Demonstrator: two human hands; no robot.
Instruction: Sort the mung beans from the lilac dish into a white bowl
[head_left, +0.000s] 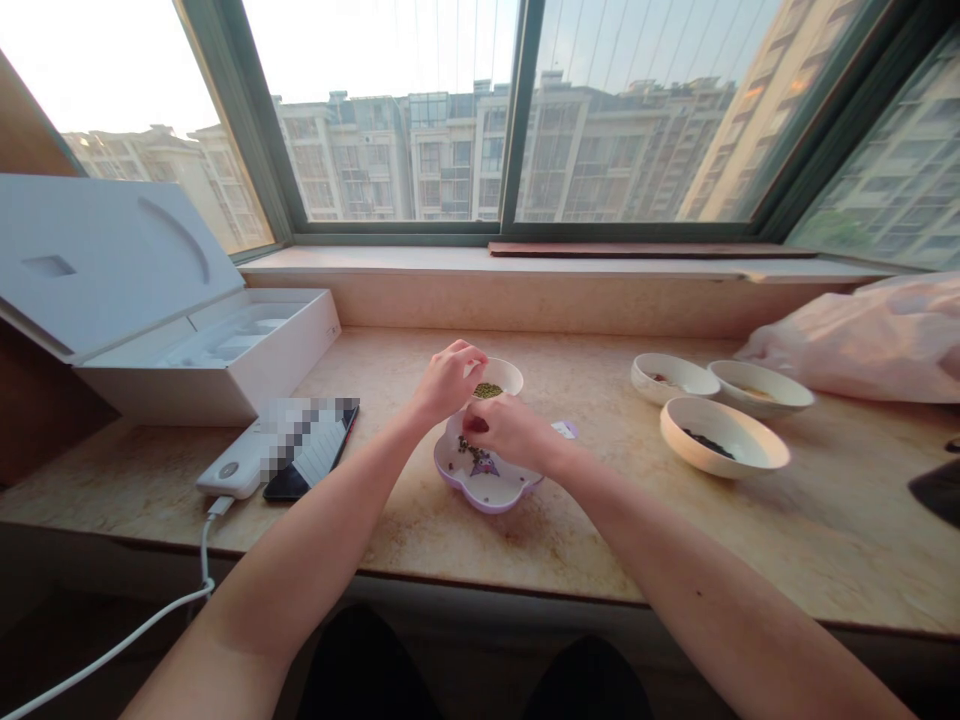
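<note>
A small white bowl (510, 372) holds green beans (489, 391) that look like mung beans. My left hand (452, 380) is over its left rim, fingers bent and drawn together; what they hold, if anything, is hidden. Just in front of that bowl sits a lobed white dish with a purple rim (491, 503) and a cartoon figure printed inside. Several small dark and greenish bits (472, 455) lie scattered in it. My right hand (506, 430) hangs above this dish with its fingers curled in a pinch, the tips too small to make out.
Three white bowls (724, 436) stand at the right, one with black bits; a pale plastic bag (862, 340) lies behind them. On the left are an open white box (277, 350), a phone (319, 460) and a white power bank (232, 468) with a cable. A window rises behind the counter.
</note>
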